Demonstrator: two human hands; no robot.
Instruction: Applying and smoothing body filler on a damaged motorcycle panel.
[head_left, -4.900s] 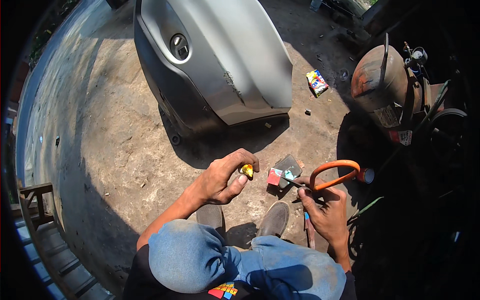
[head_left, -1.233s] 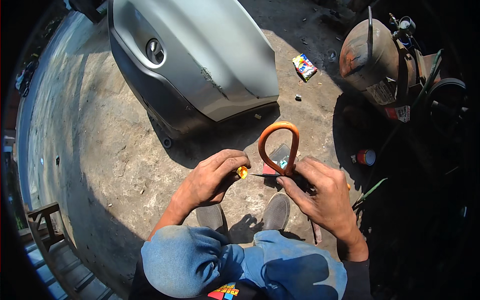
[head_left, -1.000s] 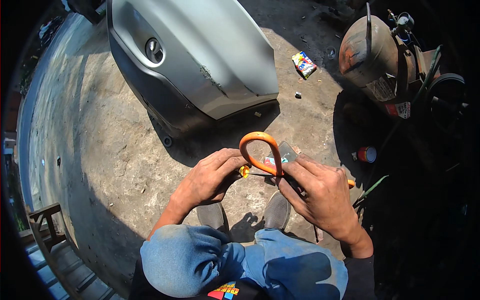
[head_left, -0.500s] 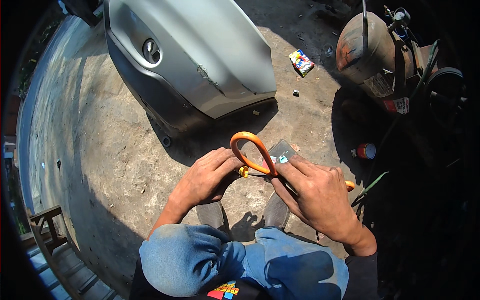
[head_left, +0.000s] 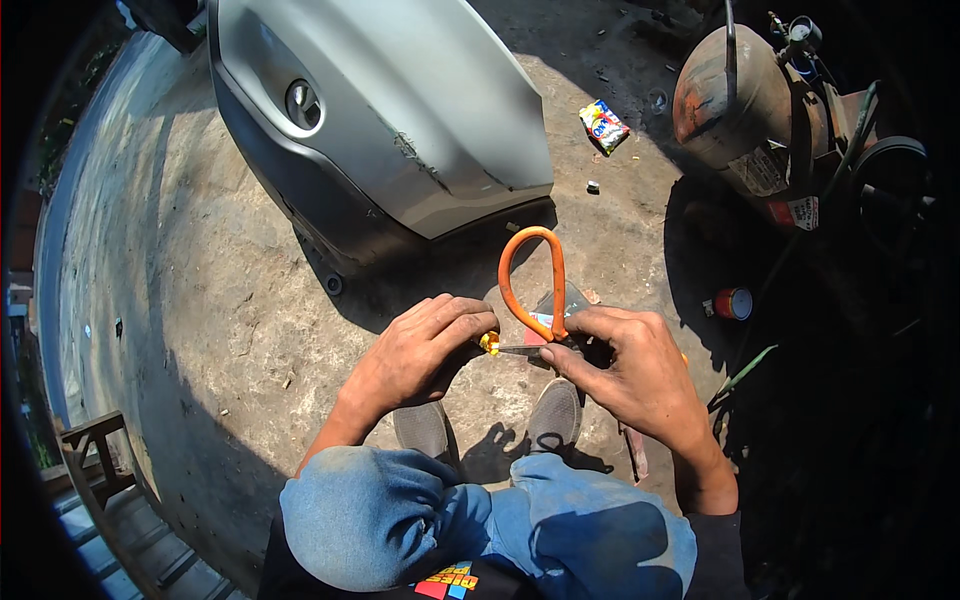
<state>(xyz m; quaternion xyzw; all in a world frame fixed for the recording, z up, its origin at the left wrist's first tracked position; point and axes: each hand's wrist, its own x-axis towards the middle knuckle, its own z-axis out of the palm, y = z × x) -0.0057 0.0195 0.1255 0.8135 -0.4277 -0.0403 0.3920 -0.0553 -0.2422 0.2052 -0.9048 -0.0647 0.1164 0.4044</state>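
Pinched in the left hand (head_left: 405,355), a mostly covered yellow piece (head_left: 489,343) sits at the tip of the orange-looped tool (head_left: 558,285) the right hand (head_left: 635,365) grips; beyond, a red block (head_left: 534,338) shows partly.

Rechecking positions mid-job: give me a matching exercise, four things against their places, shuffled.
1. Small shiny yellow piece
2. Curved silver-grey car bumper
3. Orange loop-handled metal blade tool
4. Red cylindrical can

A. Held in the right hand
B. Held in the left hand
C. Right of both hands
D. Beyond both hands

Pairs: 1-B; 2-D; 3-A; 4-C
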